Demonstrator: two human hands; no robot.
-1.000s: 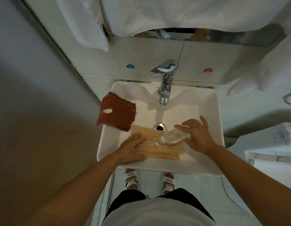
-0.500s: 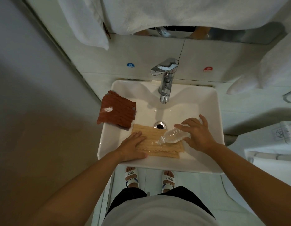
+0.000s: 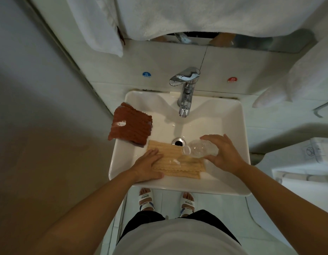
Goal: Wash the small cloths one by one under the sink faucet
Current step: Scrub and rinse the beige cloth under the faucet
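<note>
Tan cloth (image 3: 177, 161) lies flat in the sink (image 3: 233, 173) basin, just in front of the drain (image 3: 178, 141), with a small white blob on it, likely soap. Left hand (image 3: 149, 165) rests flat on its left end, fingers straight, pinning it. Right hand (image 3: 221, 153) grips a clear bottle (image 3: 200, 149), tipped neck-down over the cloth. Brown cloth (image 3: 131, 126) is draped over the sink's left rim, also carrying a white blob. Faucet (image 3: 185, 92) shows no visible stream. Judgement: soaping stage only; scrub and rinse for both cloths still left.
</note>
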